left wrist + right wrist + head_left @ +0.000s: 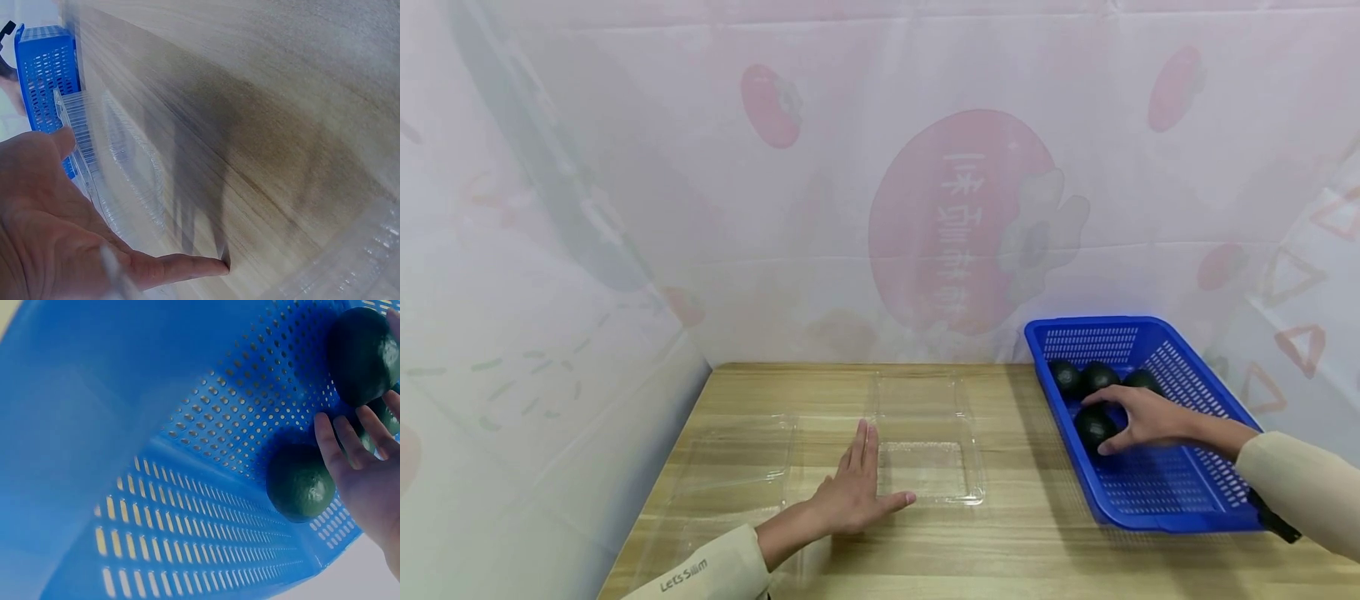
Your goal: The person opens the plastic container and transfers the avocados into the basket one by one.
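In the head view my right hand (1150, 417) is inside the blue basket (1157, 523), its thumb and fingers around a dark green avocado (1093, 429). The right wrist view has that avocado (359, 356) between the thumb and the spread fingers. Several more avocados (1099, 377) lie toward the basket's back, one of them (300, 484) close to the fingertips. My left hand (850, 496) lies with fingers extended and thumb apart at the left edge of a clear plastic clamshell box (925, 471). In the left wrist view its thumb is by the box wall (84, 150).
A second clear plastic box (730, 467) is on the left of the wooden table (1015, 558). Patterned cloth (820, 208) hangs behind the table and along both sides. The blue basket stands on the right, close to the back cloth.
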Demonstrator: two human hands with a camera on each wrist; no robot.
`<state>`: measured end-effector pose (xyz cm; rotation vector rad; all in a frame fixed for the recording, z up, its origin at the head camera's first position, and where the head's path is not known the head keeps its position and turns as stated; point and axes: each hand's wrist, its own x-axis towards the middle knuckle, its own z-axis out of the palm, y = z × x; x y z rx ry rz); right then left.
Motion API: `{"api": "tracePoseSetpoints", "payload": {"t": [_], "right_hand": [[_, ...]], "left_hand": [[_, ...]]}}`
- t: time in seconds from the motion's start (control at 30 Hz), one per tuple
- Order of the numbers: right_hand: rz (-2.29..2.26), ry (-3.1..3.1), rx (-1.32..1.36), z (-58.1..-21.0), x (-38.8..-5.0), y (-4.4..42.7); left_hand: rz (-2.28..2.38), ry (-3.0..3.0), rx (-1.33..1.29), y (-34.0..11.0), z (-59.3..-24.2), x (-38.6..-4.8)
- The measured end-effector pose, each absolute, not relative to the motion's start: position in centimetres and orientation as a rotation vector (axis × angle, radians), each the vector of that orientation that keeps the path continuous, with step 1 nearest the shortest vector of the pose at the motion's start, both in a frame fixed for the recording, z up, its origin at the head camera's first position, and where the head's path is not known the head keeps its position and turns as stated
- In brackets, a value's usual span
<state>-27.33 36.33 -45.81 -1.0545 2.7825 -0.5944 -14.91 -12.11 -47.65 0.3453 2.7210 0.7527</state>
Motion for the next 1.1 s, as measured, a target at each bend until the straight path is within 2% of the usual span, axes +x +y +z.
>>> {"api": "tracePoseSetpoints", "payload": {"t": [0.6, 0.87, 1.1], "right_hand": [[-0.682, 2.975, -0.830, -44.7, -26.8, 33.9], [-0.686, 3.028, -0.731, -43.9, -27.0, 32.7], [-0.629, 3.068, -0.768, -42.4, -27.0, 31.2]], "left_hand": [[0.792, 2.779, 0.326, -13.0, -49.4, -16.8], [0.733, 2.830, 0.333, -13.1, -47.3, -17.3], [0.724, 2.851, 0.349, -13.4, -43.9, -17.4]]}}
